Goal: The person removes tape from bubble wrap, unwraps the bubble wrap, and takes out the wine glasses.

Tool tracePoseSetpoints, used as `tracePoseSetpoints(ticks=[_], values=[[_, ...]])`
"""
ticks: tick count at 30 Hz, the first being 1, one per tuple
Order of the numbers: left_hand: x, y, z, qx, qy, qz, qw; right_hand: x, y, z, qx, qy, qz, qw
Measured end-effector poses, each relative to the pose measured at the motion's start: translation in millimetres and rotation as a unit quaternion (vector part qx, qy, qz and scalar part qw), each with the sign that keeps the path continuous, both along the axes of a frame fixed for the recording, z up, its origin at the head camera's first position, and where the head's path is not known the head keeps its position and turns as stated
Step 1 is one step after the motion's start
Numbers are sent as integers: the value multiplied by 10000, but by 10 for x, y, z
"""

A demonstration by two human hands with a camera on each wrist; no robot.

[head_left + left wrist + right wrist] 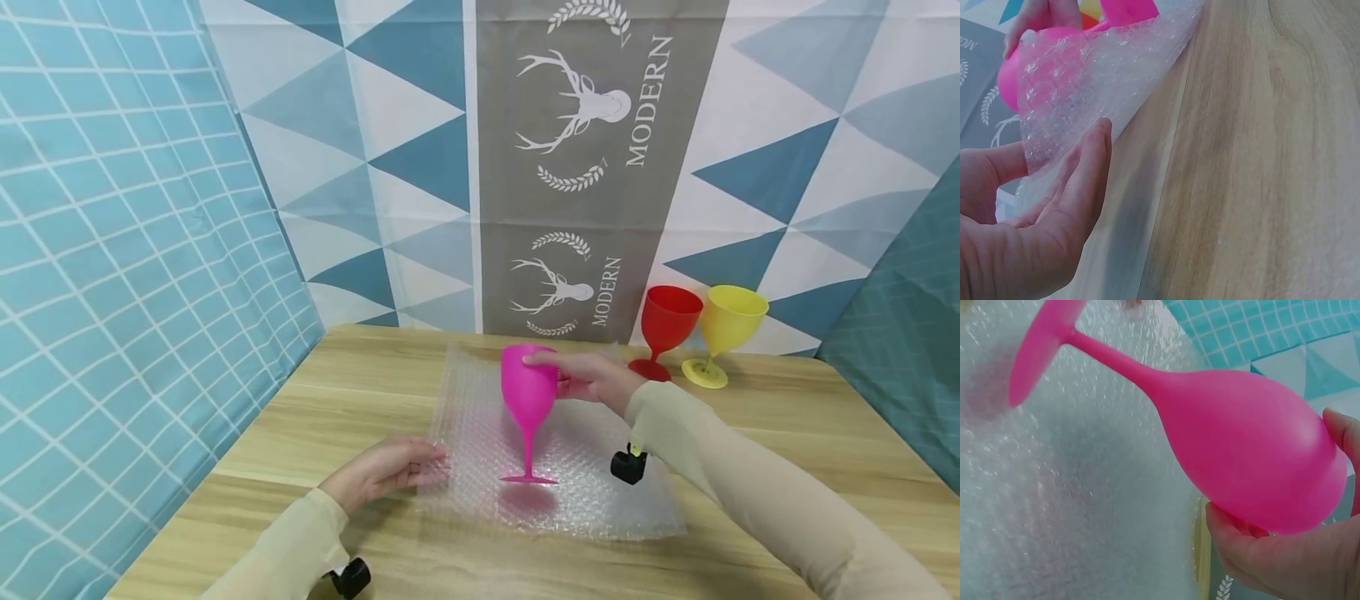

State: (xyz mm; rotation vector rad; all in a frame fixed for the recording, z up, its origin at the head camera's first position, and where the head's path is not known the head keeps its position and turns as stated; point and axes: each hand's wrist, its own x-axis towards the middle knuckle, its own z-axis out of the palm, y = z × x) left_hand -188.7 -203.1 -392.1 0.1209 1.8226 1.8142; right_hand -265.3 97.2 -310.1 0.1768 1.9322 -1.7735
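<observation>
A bright pink plastic goblet is upright over a sheet of bubble wrap, its round foot close above the sheet. My right hand grips the goblet's bowl near the rim, thumb on one side and fingers on the other, as the right wrist view also shows. At the sheet's left edge, my left hand holds the bubble wrap between thumb and fingers. In the left wrist view that edge is raised off the wooden table, and part of the goblet shows through it.
A red goblet and a yellow goblet stand side by side at the table's back right. The wooden table meets a patterned cloth behind and a blue gridded cloth on the left.
</observation>
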Motion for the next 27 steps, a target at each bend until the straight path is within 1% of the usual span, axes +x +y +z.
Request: tracePoseSetpoints(ticks=[3, 7, 10, 13, 18, 23, 27], values=[[-8, 16, -1, 12, 17, -16, 10000, 80, 55, 39, 118, 146, -26, 9998], [-6, 36, -8, 59, 12, -49, 10000, 189, 146, 88, 181, 357, 63, 9992], [2, 34, -22, 91, 11, -29, 10000, 260, 221, 139, 290, 633, 197, 9974], [17, 18, -43, 98, 34, -15, 9999, 322, 299, 189, 477, 832, 227, 9951], [40, -9, -63, 139, 8, -43, 9999, 383, 431, 242, 826, 1049, 276, 9907], [23, -9, -62, 195, 18, -56, 9998, 438, 551, 296, 1011, 1293, 334, 9859], [5, 1, -54, 203, 34, -49, 9998, 488, 630, 352, 1409, 1469, 417, 9782]])
